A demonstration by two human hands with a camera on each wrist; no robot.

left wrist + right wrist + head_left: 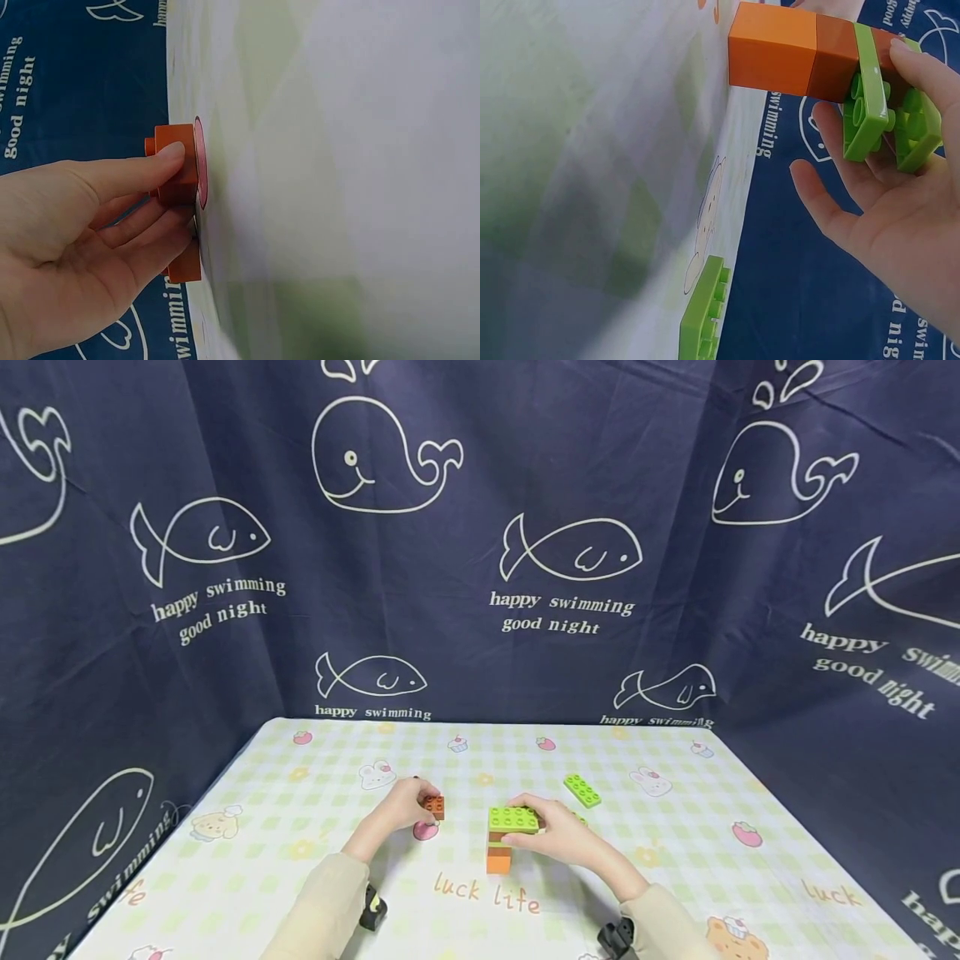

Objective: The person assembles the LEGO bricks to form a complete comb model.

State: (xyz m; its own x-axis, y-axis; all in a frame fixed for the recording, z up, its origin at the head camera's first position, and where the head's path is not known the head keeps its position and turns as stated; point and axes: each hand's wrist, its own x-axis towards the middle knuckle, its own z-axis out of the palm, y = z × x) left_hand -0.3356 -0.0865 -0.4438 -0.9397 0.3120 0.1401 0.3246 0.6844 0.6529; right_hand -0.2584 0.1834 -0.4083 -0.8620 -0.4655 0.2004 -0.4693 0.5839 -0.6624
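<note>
My left hand [401, 806] pinches a reddish-brown toy building brick [176, 176] between thumb and fingers, low at the tabletop. Past its fingertips in the left wrist view sits a second reddish-brown brick [185, 264], partly hidden by the fingers. In the head view, my right hand [558, 833] grips the upper part of an upright brick stack [498, 860] with a bright orange base. Above that base come reddish-brown bricks and two lime green plates, which overhang to one side. The right thumb presses the upper brown brick [887, 56], while other fingers reach behind the stack.
A loose lime green plate [582, 790] lies studs up beyond the right hand. Another bit of green [580, 817] shows behind that hand, mostly hidden. A printed cloth covers the table [480, 927], and a dark blue curtain [480, 468] hangs behind its far edge.
</note>
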